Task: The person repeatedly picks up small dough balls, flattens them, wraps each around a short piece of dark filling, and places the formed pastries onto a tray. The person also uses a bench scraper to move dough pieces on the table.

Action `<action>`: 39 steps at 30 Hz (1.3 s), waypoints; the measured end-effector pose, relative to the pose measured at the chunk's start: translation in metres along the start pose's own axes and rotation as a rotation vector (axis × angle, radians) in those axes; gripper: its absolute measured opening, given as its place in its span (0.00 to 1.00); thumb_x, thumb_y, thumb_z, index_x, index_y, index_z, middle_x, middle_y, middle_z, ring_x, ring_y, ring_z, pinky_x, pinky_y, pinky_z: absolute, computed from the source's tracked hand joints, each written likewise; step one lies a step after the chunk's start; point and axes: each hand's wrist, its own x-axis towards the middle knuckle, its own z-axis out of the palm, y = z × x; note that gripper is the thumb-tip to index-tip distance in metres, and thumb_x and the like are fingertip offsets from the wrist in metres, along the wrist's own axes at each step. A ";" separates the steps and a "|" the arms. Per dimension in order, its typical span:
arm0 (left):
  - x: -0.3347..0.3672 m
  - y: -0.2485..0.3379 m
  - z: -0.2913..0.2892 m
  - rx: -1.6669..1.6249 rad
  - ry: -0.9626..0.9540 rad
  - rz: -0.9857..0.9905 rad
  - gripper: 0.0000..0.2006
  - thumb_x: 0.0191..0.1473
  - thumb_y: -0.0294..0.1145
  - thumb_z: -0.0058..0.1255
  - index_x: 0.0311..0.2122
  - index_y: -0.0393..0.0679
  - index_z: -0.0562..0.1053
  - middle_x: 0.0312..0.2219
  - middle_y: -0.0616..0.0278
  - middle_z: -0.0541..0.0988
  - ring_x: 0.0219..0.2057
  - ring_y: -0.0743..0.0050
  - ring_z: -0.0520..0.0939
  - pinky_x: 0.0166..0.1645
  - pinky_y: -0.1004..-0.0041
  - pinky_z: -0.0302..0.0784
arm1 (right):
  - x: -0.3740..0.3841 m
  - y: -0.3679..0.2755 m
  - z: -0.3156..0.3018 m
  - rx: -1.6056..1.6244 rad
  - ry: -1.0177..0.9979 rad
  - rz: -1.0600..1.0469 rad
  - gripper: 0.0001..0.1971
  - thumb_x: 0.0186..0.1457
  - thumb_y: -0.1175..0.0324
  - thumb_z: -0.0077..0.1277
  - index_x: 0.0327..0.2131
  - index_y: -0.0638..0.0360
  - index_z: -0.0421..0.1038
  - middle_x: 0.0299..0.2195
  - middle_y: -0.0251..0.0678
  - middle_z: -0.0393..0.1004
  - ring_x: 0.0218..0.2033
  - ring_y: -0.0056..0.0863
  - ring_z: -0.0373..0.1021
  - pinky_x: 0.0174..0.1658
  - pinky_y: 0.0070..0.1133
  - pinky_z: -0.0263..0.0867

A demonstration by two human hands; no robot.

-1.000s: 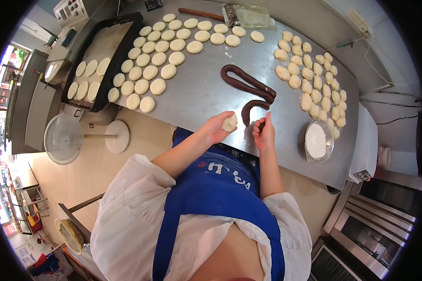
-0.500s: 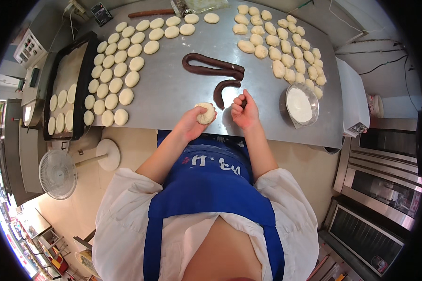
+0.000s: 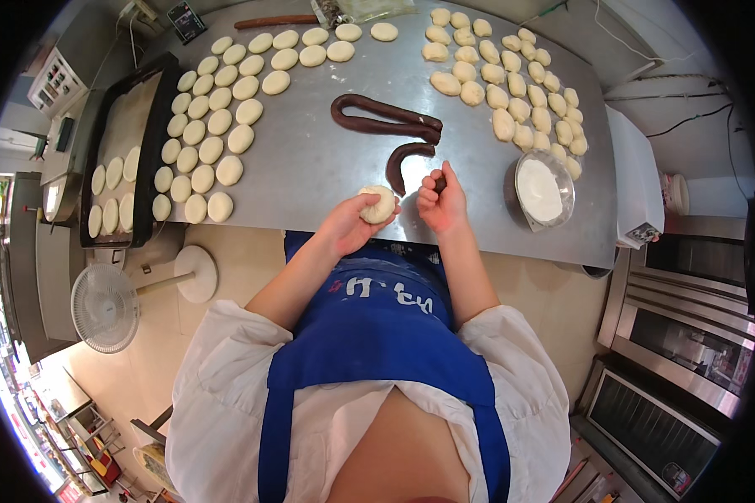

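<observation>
Cupped in my left hand (image 3: 350,225) is a round of pale dough (image 3: 377,204), my thumb lying across its top. My right hand (image 3: 443,205), closed just to its right, grips a small lump of dark brown filling (image 3: 439,184) that shows between thumb and fingers. Beyond my hands a short curved piece of the dark filling (image 3: 398,165) lies on the metal table (image 3: 310,180). A longer rope of the same filling (image 3: 377,127) is folded into a loop behind it, and the two pieces lie close together.
Flattened dough rounds (image 3: 218,124) stand in rows at left, beside a black tray (image 3: 148,159) with several more. Unshaped dough lumps (image 3: 516,86) fill the right side, behind a bowl of white flour (image 3: 538,189). A rolling pin (image 3: 275,22) lies at the far edge.
The view has shifted slightly. My right fingers have shifted so that more of the dark lump shows. My left hand still holds the dough round, with its thumb on top.
</observation>
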 end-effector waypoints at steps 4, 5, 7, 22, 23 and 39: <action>0.005 -0.005 0.000 0.030 0.049 0.048 0.19 0.64 0.34 0.40 0.56 0.35 0.62 0.48 0.51 0.72 0.51 0.59 0.75 0.56 0.64 0.72 | 0.004 0.006 0.001 -0.134 -0.274 -0.046 0.18 0.65 0.52 0.38 0.31 0.53 0.69 0.21 0.31 0.67 0.19 0.21 0.62 0.21 0.17 0.55; 0.003 -0.003 0.003 0.099 0.029 0.069 0.19 0.65 0.35 0.40 0.56 0.36 0.62 0.49 0.51 0.72 0.51 0.59 0.74 0.57 0.64 0.71 | -0.004 0.011 0.024 -0.278 -0.128 -0.137 0.16 0.64 0.54 0.39 0.32 0.53 0.69 0.22 0.31 0.67 0.21 0.22 0.63 0.23 0.18 0.57; 0.004 -0.004 0.005 0.146 -0.014 0.104 0.19 0.65 0.36 0.40 0.56 0.37 0.61 0.51 0.52 0.70 0.52 0.61 0.73 0.59 0.64 0.68 | -0.025 0.031 0.060 -0.785 0.129 -0.436 0.10 0.61 0.63 0.43 0.42 0.56 0.69 0.31 0.35 0.72 0.30 0.26 0.69 0.35 0.21 0.66; 0.001 0.010 0.015 0.099 -0.058 0.220 0.17 0.63 0.32 0.44 0.55 0.39 0.64 0.48 0.59 0.72 0.52 0.67 0.73 0.60 0.67 0.68 | -0.039 0.042 0.054 -1.770 -0.155 -1.138 0.10 0.44 0.71 0.62 0.35 0.53 0.80 0.44 0.40 0.72 0.44 0.38 0.69 0.45 0.27 0.67; 0.000 0.008 0.016 0.090 -0.060 0.234 0.17 0.63 0.32 0.44 0.55 0.39 0.64 0.48 0.59 0.72 0.51 0.67 0.73 0.59 0.67 0.69 | -0.039 0.042 0.055 -1.790 -0.209 -1.145 0.14 0.46 0.73 0.60 0.39 0.57 0.78 0.45 0.42 0.71 0.44 0.40 0.69 0.45 0.27 0.67; -0.028 0.024 0.068 0.266 -0.043 0.108 0.20 0.59 0.24 0.36 0.57 0.40 0.61 0.49 0.57 0.69 0.51 0.71 0.73 0.55 0.69 0.71 | -0.025 0.052 0.081 -1.599 -0.246 -1.254 0.15 0.54 0.68 0.39 0.33 0.62 0.77 0.41 0.43 0.77 0.52 0.43 0.67 0.60 0.38 0.55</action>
